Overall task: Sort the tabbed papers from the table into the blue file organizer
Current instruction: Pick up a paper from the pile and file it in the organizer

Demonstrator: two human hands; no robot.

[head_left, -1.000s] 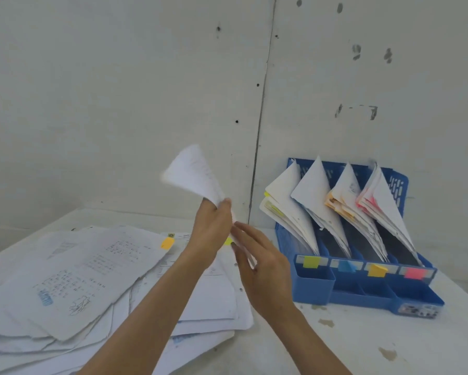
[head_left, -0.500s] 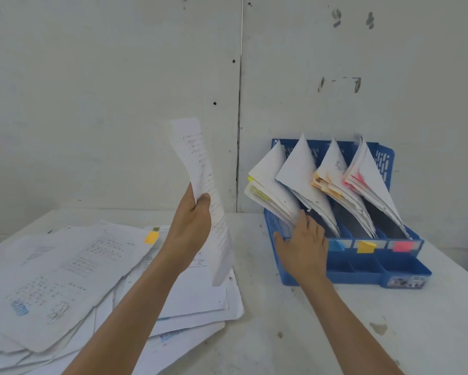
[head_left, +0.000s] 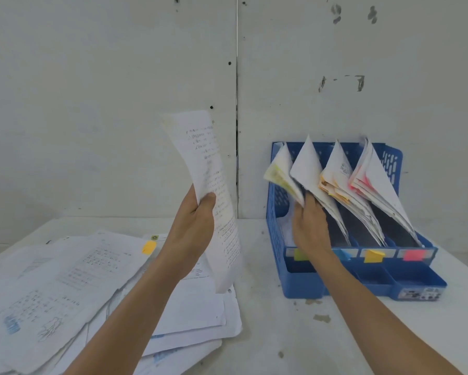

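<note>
My left hand [head_left: 193,223] grips a printed paper [head_left: 209,185] upright in the air, left of the blue file organizer [head_left: 422,280]. The organizer stands against the wall with four slots marked green, blue, yellow and pink. My right hand [head_left: 309,226] reaches into the leftmost slot and touches the green-tabbed papers [head_left: 280,175], which look blurred and lifted away from the stack beside them. Its fingertips are hidden among the sheets. A loose pile of papers [head_left: 97,288] lies on the table at the left, one with a yellow tab [head_left: 149,247].
The white table [head_left: 295,334] meets a grey wall [head_left: 119,104] just behind the organizer. Stacks with blue, orange and pink tabs [head_left: 362,185] fill the other slots. Small stains mark the table in front of the organizer.
My right hand moved from the front of the organizer up into the leftmost slot and pushed the green-tabbed stack. My left hand kept the paper raised.
</note>
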